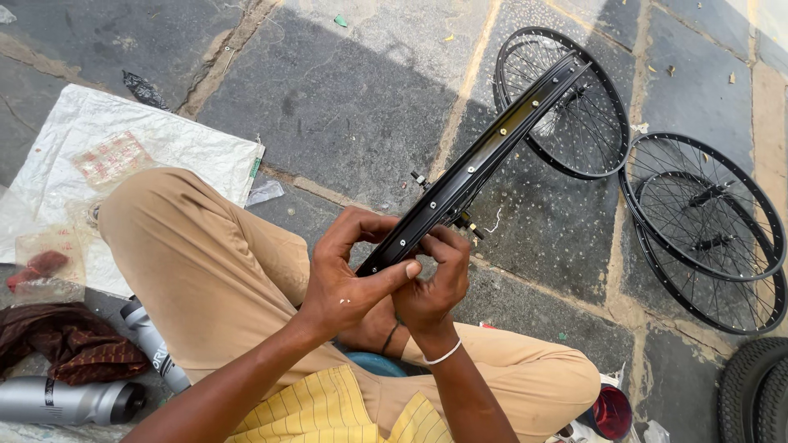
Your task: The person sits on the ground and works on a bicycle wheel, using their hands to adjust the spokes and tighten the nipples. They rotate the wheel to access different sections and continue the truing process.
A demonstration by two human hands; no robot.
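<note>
- Black wheel rim (pixel 484 160) held edge-up over lap; left hand (pixel 349 275) wrapped round near end, right hand (pixel 435 283) fingertips pinching at rim bed
- Risk: far end unsupported — rim could twist, drop onto spoked wheels (pixel 574 115) on the paving
- Risk: small part slips from the pinch — cannot tell if one's held

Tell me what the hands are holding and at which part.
Both hands hold one black bicycle wheel rim edge-on, at its near end: the left hand wraps it from the left side, the right hand pinches it from the right.
</note>
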